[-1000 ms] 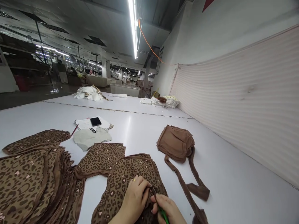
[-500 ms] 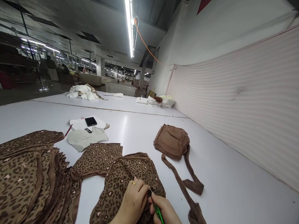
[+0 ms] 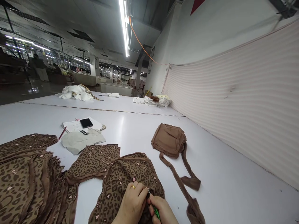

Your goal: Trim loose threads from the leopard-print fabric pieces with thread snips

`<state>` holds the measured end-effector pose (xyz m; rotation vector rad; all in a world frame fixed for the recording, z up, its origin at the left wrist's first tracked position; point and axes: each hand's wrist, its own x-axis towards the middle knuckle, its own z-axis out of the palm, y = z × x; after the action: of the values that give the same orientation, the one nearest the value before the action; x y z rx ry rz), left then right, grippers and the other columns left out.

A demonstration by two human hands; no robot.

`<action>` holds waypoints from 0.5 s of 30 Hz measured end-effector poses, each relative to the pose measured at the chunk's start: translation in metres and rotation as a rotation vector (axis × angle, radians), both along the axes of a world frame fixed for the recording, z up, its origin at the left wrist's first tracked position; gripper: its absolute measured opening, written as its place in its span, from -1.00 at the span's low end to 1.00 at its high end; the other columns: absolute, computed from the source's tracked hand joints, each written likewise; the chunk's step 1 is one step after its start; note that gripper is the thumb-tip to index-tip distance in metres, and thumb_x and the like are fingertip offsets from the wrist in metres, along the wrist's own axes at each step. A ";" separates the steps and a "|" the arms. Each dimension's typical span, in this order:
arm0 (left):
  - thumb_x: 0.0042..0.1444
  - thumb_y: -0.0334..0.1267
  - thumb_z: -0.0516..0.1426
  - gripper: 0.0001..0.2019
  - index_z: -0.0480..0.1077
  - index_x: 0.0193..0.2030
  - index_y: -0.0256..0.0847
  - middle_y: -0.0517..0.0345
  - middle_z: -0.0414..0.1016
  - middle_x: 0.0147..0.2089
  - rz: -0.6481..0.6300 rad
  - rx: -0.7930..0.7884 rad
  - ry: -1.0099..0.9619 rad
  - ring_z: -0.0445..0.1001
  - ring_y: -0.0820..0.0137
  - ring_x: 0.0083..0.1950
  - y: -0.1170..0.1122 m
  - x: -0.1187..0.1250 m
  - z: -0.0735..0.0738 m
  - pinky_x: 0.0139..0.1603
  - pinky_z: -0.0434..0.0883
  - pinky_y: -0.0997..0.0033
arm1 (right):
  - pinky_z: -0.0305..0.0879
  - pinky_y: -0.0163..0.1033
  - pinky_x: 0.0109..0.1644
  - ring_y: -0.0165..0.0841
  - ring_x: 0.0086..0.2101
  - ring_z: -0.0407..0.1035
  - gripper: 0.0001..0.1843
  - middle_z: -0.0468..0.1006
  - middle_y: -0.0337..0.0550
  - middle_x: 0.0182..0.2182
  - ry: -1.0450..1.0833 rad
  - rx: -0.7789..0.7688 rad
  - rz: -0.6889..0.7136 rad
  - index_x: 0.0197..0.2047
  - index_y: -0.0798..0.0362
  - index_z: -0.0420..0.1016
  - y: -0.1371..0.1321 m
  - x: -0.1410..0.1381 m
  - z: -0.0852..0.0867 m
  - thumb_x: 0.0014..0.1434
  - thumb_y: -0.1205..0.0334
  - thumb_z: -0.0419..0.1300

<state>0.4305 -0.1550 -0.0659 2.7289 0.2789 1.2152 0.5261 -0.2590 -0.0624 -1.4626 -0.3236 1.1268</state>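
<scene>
My left hand (image 3: 132, 200), with a gold ring, presses on a leopard-print fabric piece (image 3: 125, 169) with its fingers curled and pinching the cloth. My right hand (image 3: 163, 210) is closed round a green-handled tool (image 3: 156, 213) with a thin metal tip. That tip meets the cloth right beside my left thumb and fingertips. What exactly it touches is too small to make out. Another leopard-print piece (image 3: 99, 158) lies to the left, partly overlapped by the worked one.
A thick stack of leopard-print pieces (image 3: 17, 186) fills the left. Beyond lie pale cloth (image 3: 81, 141), small black snips (image 3: 83, 132), a phone (image 3: 86, 123) and a pen (image 3: 62, 133). Folded brown fabric (image 3: 168, 140) with long strips (image 3: 175, 174) sits right, near a striped curtain (image 3: 229, 102).
The view has turned slightly right, so things sit a little farther left. Both hands keep their hold, with the tool's tip still at the left fingertips and less of its green handle showing.
</scene>
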 end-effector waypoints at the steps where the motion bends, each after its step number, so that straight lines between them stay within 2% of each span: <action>1: 0.23 -0.44 -0.09 -0.77 0.33 -0.34 -0.17 0.15 0.33 -0.39 -0.005 -0.001 -0.004 0.27 0.33 -0.34 0.000 0.000 0.000 -0.22 0.23 0.29 | -0.38 -0.41 -0.77 -0.64 -0.84 -0.09 -0.31 0.28 -0.36 -0.73 -0.002 0.005 -0.004 -0.50 0.09 0.30 0.000 0.000 0.000 -0.34 -0.42 0.27; 8: 0.20 -0.46 -0.10 -0.76 0.33 -0.35 -0.17 0.15 0.33 -0.41 -0.027 -0.005 -0.016 0.28 0.33 -0.35 0.001 -0.002 0.001 -0.23 0.21 0.30 | -0.39 -0.40 -0.77 -0.63 -0.84 -0.11 -0.26 0.23 -0.38 -0.77 0.011 0.056 -0.026 -0.57 0.06 0.27 0.003 -0.003 -0.004 -0.48 -0.48 0.29; 15: 0.18 -0.48 -0.10 -0.76 0.33 -0.32 -0.17 0.16 0.36 -0.40 -0.062 -0.018 -0.050 0.32 0.34 -0.34 0.002 -0.003 0.006 -0.21 0.20 0.31 | -0.41 -0.39 -0.71 -0.61 -0.81 -0.11 -0.33 0.21 -0.34 -0.78 0.024 0.091 -0.071 -0.59 0.06 0.27 0.004 -0.005 -0.011 -0.42 -0.39 0.32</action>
<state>0.4271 -0.1533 -0.0598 2.6665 0.1969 1.2565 0.5215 -0.2550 -0.0731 -1.3695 -0.3008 1.0587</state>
